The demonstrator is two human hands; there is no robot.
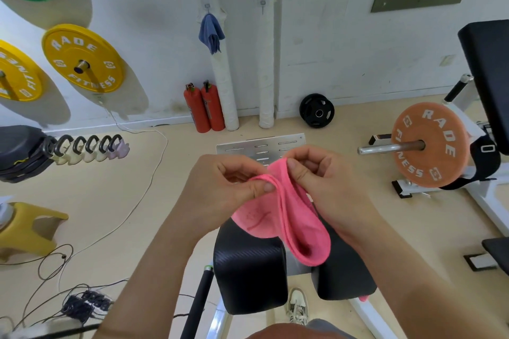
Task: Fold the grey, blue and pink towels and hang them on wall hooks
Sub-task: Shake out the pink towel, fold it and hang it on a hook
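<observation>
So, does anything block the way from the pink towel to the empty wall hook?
Nothing visible does. The left hand and right hand pinch the pink towel; the empty hook sits bare, right of the hung blue towel.

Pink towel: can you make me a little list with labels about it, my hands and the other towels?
pink towel: folded over, held above a black pad
left hand: pinches the towel's top edge
right hand: pinches the same edge
blue towel: hangs on a wall hook
second hook: bare
grey towel: not in view
by the wall: two red extinguishers
</observation>
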